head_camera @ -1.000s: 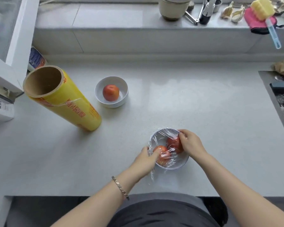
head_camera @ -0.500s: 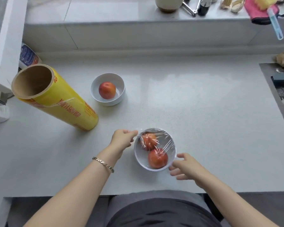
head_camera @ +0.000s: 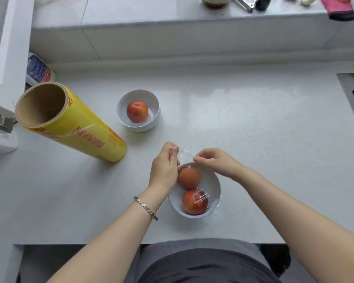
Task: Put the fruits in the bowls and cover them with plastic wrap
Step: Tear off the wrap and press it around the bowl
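Note:
A white bowl (head_camera: 214, 185) near the counter's front edge holds two red fruits (head_camera: 194, 202), with clear plastic wrap (head_camera: 202, 198) crinkled over its near side. Just beyond its far rim, my left hand (head_camera: 165, 167) and my right hand (head_camera: 215, 161) each pinch a loose end of the wrap, stretched between them above the counter. A second white bowl (head_camera: 123, 117) farther back holds one red fruit (head_camera: 137, 111) and has no wrap on it. The big yellow roll of plastic wrap (head_camera: 84, 129) lies on the counter to the left.
A raised ledge (head_camera: 172, 15) at the back carries a cup, utensils and a pink cloth. A sink edge (head_camera: 352, 99) is at the right. A white appliance (head_camera: 0, 123) and a blue-and-white bottle (head_camera: 38, 71) stand at the far left.
Both hands have come together beyond the bowl's far rim and now pinch the wrap's loose end. Earlier the left hand was at the left rim and the right hand at the near rim.

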The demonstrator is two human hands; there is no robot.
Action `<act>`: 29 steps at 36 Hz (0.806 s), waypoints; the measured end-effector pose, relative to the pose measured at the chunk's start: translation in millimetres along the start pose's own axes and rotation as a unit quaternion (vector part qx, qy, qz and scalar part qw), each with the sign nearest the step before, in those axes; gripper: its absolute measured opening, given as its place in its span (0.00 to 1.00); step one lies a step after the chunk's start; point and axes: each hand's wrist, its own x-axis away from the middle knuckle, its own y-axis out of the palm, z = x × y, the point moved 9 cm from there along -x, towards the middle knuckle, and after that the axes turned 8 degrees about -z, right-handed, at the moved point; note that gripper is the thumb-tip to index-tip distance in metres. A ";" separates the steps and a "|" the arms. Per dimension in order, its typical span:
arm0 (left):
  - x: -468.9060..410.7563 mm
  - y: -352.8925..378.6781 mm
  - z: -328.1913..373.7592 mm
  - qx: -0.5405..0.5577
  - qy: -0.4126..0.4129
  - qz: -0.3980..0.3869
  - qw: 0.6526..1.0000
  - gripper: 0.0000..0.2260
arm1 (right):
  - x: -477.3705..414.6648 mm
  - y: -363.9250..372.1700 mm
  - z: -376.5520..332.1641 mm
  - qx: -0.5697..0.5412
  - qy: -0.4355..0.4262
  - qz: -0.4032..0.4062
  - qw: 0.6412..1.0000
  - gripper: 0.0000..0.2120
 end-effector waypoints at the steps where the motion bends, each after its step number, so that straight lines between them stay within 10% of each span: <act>1: 0.4 -0.5 -1.1 0.001 0.005 -0.001 1.000 0.11 | -1.2 0.1 0.8 -0.009 0.006 -0.011 1.000 0.10; 8: -1.5 3.2 -7.7 0.062 0.007 -0.030 0.998 0.10 | -10.7 15.0 -7.9 0.038 0.009 -0.097 0.994 0.11; 21: 6.9 -3.5 -34.0 0.061 -0.113 -0.092 0.987 0.12 | 0.6 -0.1 -16.9 0.084 -0.111 0.055 0.989 0.08; 29: 13.7 -5.5 -45.8 0.122 -0.146 -0.104 0.976 0.11 | -8.6 5.8 -22.8 0.152 -0.108 0.012 0.982 0.12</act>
